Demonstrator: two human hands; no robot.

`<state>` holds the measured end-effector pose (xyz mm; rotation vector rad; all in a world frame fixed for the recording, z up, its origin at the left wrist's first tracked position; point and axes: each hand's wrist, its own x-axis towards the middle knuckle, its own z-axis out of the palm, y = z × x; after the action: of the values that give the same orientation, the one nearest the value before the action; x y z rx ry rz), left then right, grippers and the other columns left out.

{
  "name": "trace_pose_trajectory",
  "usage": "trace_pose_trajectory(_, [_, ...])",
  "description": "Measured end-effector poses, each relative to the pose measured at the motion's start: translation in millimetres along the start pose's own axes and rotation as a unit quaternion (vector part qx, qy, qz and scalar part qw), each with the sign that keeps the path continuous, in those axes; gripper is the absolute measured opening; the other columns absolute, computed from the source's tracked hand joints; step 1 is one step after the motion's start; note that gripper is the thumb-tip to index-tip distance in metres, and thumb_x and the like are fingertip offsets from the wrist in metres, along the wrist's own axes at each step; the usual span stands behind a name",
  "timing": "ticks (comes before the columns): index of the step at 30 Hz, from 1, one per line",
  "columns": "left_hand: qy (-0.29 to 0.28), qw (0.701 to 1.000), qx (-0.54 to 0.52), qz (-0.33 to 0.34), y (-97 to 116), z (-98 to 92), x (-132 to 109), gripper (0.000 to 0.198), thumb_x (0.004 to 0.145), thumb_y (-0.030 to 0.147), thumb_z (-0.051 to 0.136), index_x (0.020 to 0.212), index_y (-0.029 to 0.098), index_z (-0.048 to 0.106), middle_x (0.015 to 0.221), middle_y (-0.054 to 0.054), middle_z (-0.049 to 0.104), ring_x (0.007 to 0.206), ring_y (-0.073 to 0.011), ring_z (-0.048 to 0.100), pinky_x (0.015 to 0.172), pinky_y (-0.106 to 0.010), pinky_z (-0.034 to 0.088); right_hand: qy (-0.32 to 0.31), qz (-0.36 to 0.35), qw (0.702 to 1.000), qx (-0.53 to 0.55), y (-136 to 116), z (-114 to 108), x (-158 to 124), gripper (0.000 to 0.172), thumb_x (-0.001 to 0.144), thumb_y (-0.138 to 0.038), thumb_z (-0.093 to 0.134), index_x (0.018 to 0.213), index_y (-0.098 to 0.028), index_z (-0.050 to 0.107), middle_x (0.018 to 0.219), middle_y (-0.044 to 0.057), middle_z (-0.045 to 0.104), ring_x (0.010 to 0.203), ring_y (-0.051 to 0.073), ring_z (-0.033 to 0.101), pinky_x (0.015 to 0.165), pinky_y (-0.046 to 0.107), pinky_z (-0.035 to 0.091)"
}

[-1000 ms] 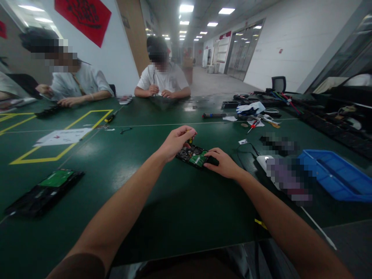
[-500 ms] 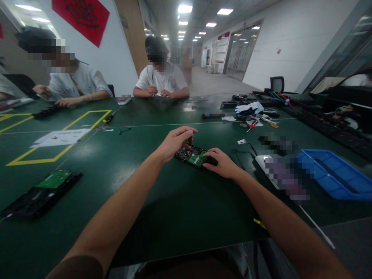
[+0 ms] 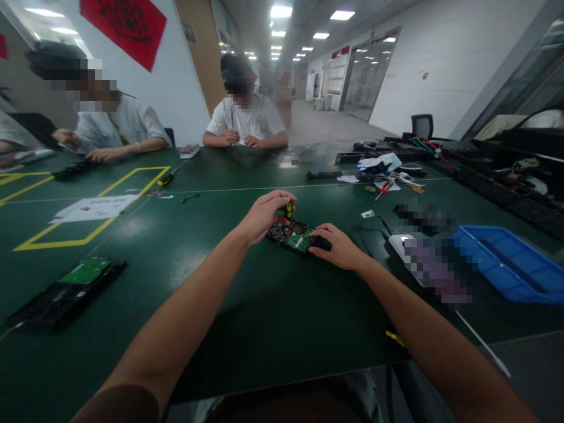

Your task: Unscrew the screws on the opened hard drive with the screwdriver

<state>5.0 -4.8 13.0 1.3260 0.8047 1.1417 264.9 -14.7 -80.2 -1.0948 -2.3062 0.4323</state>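
A hard drive (image 3: pixel 300 242) with a green circuit board lies on the table before me, its circuit side up. My left hand (image 3: pixel 266 215) is closed around the black-and-yellow handle of a screwdriver (image 3: pixel 288 208), held roughly upright over the drive's far left end. The screwdriver's tip is hidden, so contact with a screw cannot be made out. My right hand (image 3: pixel 337 248) grips the drive's right end, with the thumb at the near edge and fingers over the board.
A second drive in a black tray (image 3: pixel 66 294) lies at left. To the right are a white device (image 3: pixel 414 264) with a cable and a blue bin (image 3: pixel 520 270). Farther back lie a red screwdriver (image 3: pixel 384 187), gloves (image 3: pixel 379 163) and a dark cylindrical tool (image 3: pixel 324 174). Two people sit opposite.
My left hand has shifted slightly around the screwdriver, and more of its yellow handle shows. The drive and my right hand hold nearly the same place.
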Motion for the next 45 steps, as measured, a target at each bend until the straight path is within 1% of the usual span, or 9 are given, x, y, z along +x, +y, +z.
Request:
trace_pose_trajectory(3, [0.0,1.0,-0.002,-0.003,0.1,0.0,0.2,0.017,0.09,0.028,0.059,0.097,0.018,0.071,0.098,-0.01,0.066,0.093,-0.0199,0.062,0.063,-0.027,0.051,-0.002,0.003,1.0,0.002,-0.3,0.0,-0.1,0.035,0.091,-0.043,0.072,0.124,-0.032,0.068,0.129,0.008,0.057,0.118,0.026,0.06,0.106,0.05,0.049])
trace_pose_trajectory(7, [-0.014,0.999,-0.034,-0.008,-1.3,0.3,1.0,0.018,0.09,0.027,0.06,0.105,0.021,0.068,0.095,-0.008,0.068,0.091,-0.0192,0.064,0.067,-0.029,0.052,-0.004,0.009,1.0,0.004,-0.7,-0.3,-0.4,0.036,0.091,-0.043,0.072,0.125,-0.032,0.068,0.129,0.008,0.057,0.118,0.027,0.06,0.105,0.052,0.049])
trace_pose_trajectory(13, [-0.022,0.999,-0.019,0.013,-5.6,-0.6,1.8,0.019,0.093,0.036,0.061,0.1,0.019,0.068,0.098,-0.008,0.069,0.092,-0.0187,0.064,0.066,-0.027,0.051,-0.007,0.003,1.0,-0.007,-1.3,-1.6,-0.1,0.036,0.091,-0.044,0.072,0.125,-0.031,0.068,0.129,0.008,0.057,0.117,0.026,0.061,0.106,0.049,0.05])
trace_pose_trajectory(17, [-0.014,0.999,0.03,0.042,-7.9,-1.0,1.9,0.023,0.089,0.041,0.07,0.097,0.02,0.067,0.096,-0.007,0.068,0.087,-0.0163,0.063,0.062,-0.024,0.047,-0.006,0.002,1.0,-0.005,-0.9,-0.9,0.0,0.035,0.091,-0.042,0.072,0.124,-0.032,0.068,0.13,0.008,0.057,0.118,0.026,0.06,0.105,0.049,0.05])
trace_pose_trajectory(20, [-0.008,0.997,0.06,0.055,-8.9,-2.1,2.8,0.025,0.087,0.043,0.072,0.095,0.019,0.068,0.093,-0.005,0.066,0.081,-0.0146,0.059,0.06,-0.023,0.046,-0.001,-0.005,1.0,-0.002,-0.3,0.2,0.1,0.035,0.091,-0.041,0.073,0.124,-0.031,0.068,0.128,0.008,0.058,0.119,0.026,0.06,0.106,0.049,0.05])
trace_pose_trajectory(27, [-0.006,0.997,0.071,0.043,-6.2,-2.2,1.8,0.025,0.089,0.042,0.069,0.102,0.021,0.075,0.096,-0.006,0.065,0.086,-0.016,0.059,0.062,-0.024,0.047,0.004,-0.013,1.0,-0.001,0.8,0.6,0.5,0.035,0.091,-0.04,0.072,0.125,-0.031,0.067,0.127,0.008,0.058,0.117,0.026,0.061,0.106,0.049,0.05])
trace_pose_trajectory(32, [-0.006,0.999,0.032,0.02,-2.9,-0.4,-0.9,0.026,0.088,0.035,0.069,0.109,0.021,0.071,0.094,-0.006,0.066,0.086,-0.0164,0.061,0.062,-0.024,0.048,0.0,-0.005,1.0,-0.004,1.2,1.0,0.2,0.035,0.091,-0.041,0.072,0.124,-0.031,0.068,0.128,0.008,0.058,0.118,0.027,0.06,0.105,0.05,0.05])
trace_pose_trajectory(40, [0.008,0.998,-0.052,-0.026,-2.3,-1.3,0.9,0.018,0.087,0.03,0.066,0.099,0.019,0.059,0.094,-0.009,0.07,0.092,-0.0218,0.067,0.061,-0.027,0.051,-0.005,-0.002,1.0,-0.011,2.8,1.7,0.2,0.036,0.092,-0.042,0.071,0.125,-0.03,0.067,0.129,0.008,0.057,0.118,0.026,0.06,0.106,0.049,0.049])
trace_pose_trajectory(45, [-0.015,0.999,-0.043,-0.02,-2.6,-3.6,2.3,0.015,0.086,0.028,0.062,0.094,0.017,0.066,0.095,-0.01,0.067,0.093,-0.0218,0.064,0.061,-0.027,0.051,-0.01,0.007,1.0,-0.012,1.9,0.2,0.0,0.037,0.092,-0.044,0.071,0.126,-0.03,0.067,0.13,0.009,0.057,0.118,0.027,0.06,0.104,0.05,0.05])
